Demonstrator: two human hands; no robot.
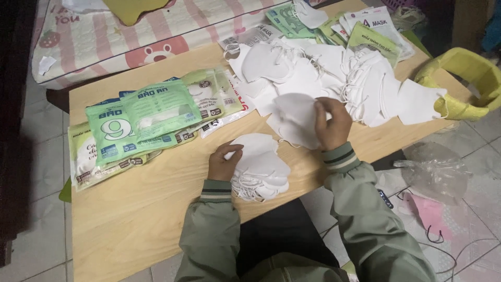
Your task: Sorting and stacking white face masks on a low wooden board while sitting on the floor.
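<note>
Your right hand [332, 124] has its fingers [324, 107] pinched narrow on a single white mask [295, 120], lifted just above the table [151, 203] and a little beyond the small stack of masks [261, 166]. Your left hand [223, 163] rests on the near left edge of that stack, thumb and fingers curled against it and pressing it down rather than gripping it; the stack sits at the table's near edge, right in front of you, with its ear loops spilling toward your lap.

Beyond the stack, past the mask you hold, a big loose heap of white masks [318, 68] spreads over the far right part of the table. Farther still, at the far right corner, lie some green and white packets [365, 28]. To the left of the stack, well apart from it, a pile of flat green packets [143, 120] overlaps toward the table's left edge.

To the right of the stack, off the table's end, a yellow-green padded thing [462, 83] touches the heap. On the floor to the right of the stack lie a crumpled clear plastic bag [436, 169] and a pink mask [428, 214]. Behind the table, far from the stack, is a bed cover [104, 42] with pink stripes.
</note>
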